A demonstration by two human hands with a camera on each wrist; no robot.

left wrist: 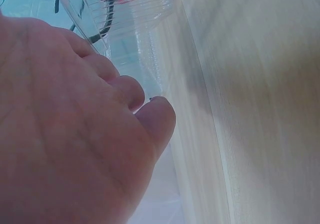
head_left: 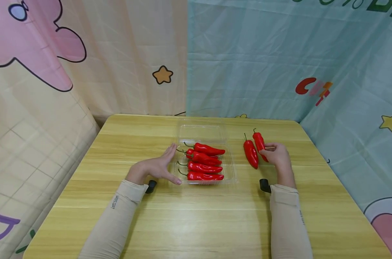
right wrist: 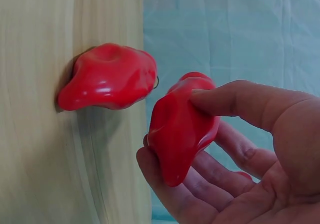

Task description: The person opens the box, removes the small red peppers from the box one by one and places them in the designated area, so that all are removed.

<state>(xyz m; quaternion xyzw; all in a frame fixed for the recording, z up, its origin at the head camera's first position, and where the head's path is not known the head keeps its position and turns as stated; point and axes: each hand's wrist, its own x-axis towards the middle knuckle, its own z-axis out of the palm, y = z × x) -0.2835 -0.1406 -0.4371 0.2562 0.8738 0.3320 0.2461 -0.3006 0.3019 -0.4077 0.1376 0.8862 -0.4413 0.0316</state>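
Between the thumb and fingers of my right hand (head_left: 278, 155) is a glossy red chili pepper (head_left: 258, 140), seen close up in the right wrist view as a dented red pepper (right wrist: 181, 126). Just left of it, another red chili pepper (head_left: 250, 154) lies on the table, stem pointing away. Several red chili peppers (head_left: 205, 168) lie crosswise in a clear plastic box (head_left: 229, 174), stems to the left. My left hand (head_left: 156, 169) is at the box's left side, fingers and thumb spread; whether it presses on the wall is unclear.
The box's transparent lid (head_left: 201, 133) is folded back toward the far edge of the wooden table (head_left: 215, 223). Printed curtains (head_left: 241, 64) hang behind and along both sides. A black wrist camera (head_left: 265, 185) sits under the right wrist.
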